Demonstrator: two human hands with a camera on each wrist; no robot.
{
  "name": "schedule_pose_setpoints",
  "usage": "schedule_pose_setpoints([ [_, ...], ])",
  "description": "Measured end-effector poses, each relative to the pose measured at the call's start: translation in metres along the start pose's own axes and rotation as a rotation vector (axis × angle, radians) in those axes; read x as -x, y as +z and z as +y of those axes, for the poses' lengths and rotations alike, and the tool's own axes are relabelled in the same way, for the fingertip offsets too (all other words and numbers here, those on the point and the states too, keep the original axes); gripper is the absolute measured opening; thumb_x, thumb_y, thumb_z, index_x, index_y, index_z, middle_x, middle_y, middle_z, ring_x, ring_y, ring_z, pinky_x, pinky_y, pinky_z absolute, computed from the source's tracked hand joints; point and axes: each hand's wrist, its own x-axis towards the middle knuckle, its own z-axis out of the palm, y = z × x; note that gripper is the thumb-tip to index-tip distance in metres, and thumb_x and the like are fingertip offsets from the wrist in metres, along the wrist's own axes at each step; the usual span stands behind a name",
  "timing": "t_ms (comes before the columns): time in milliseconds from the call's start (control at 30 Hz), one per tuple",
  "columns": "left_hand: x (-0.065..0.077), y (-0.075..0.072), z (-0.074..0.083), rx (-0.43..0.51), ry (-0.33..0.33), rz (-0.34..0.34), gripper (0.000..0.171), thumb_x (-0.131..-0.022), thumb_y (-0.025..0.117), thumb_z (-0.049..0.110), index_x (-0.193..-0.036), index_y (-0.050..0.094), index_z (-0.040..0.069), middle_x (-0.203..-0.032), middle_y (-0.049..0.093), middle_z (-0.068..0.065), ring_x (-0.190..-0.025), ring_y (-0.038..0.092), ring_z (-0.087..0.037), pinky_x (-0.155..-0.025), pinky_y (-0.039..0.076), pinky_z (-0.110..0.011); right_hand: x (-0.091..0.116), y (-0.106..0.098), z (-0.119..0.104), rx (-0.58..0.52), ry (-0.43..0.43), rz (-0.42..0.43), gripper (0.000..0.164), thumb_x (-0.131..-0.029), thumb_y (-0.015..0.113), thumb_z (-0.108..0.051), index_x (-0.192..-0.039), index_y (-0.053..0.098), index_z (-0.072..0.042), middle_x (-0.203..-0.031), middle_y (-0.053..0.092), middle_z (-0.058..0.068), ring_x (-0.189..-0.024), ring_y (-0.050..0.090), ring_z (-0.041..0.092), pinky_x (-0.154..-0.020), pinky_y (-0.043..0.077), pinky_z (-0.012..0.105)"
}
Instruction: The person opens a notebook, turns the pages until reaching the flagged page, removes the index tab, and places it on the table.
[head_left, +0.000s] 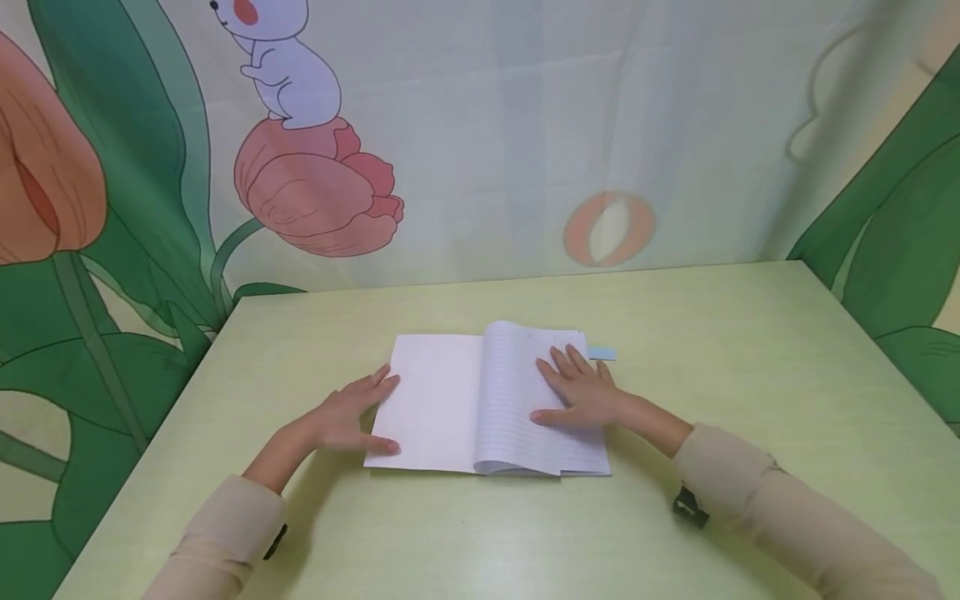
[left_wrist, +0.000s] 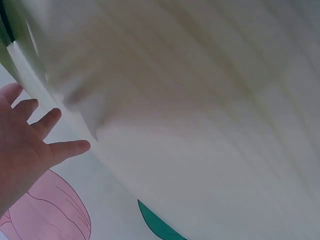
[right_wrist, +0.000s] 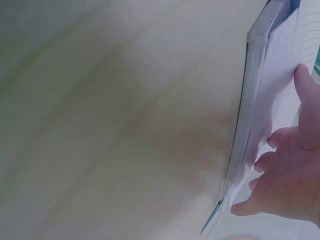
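An open notebook (head_left: 435,408) lies on the table, its left page blank white and its right side lined. One lined page (head_left: 506,400) bulges in a curve near the spine. My left hand (head_left: 352,414) is at the notebook's left edge, thumb and fingertips touching the blank page's margin, fingers spread. In the left wrist view that hand (left_wrist: 30,135) shows with fingers apart. My right hand (head_left: 581,392) rests spread on the lined page. The right wrist view shows this hand (right_wrist: 285,160) on the page, beside the notebook's thick edge (right_wrist: 250,90).
A light blue tab (head_left: 602,353) sticks out past the notebook's right edge. The pale green table (head_left: 480,542) extends around it. Behind stands a curtain (head_left: 465,167) printed with flowers and a white animal. Dark straps (head_left: 690,507) show under the sleeves.
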Motion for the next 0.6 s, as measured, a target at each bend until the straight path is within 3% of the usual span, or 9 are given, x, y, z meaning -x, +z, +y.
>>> schedule_pose_setpoints([
  [133,0.0,0.001,0.003,-0.021,-0.048,-0.045,0.101,-0.07,0.063,0.063,-0.145,0.022,0.01,-0.15,0.011,-0.012,-0.134,0.012,-0.037,-0.095,0.01,-0.067,-0.002,0.0,-0.007,0.01,-0.009,-0.014,0.087,-0.085,0.041,-0.064,-0.147,0.015,-0.009,-0.15,0.004,0.016,-0.135,-0.008,0.035,-0.098,0.001,0.064],
  [367,0.001,0.004,0.006,-0.058,-0.065,-0.072,0.098,-0.07,0.063,0.064,-0.144,0.028,0.01,-0.149,0.016,-0.012,-0.134,0.01,-0.037,-0.095,0.008,-0.067,-0.006,-0.003,-0.016,0.028,-0.001,-0.018,0.082,-0.087,0.036,-0.063,-0.147,0.013,-0.011,-0.15,0.002,0.015,-0.135,-0.009,0.034,-0.1,-0.001,0.061],
  [600,0.002,0.005,0.006,-0.013,-0.064,-0.055,0.093,-0.075,0.061,0.061,-0.144,0.026,0.009,-0.149,0.017,-0.013,-0.133,0.012,-0.039,-0.098,0.01,-0.063,-0.011,-0.005,-0.031,-0.08,-0.04,-0.038,0.075,-0.091,0.031,-0.059,-0.147,0.011,-0.013,-0.15,0.002,0.014,-0.136,-0.009,0.031,-0.1,-0.003,0.06],
])
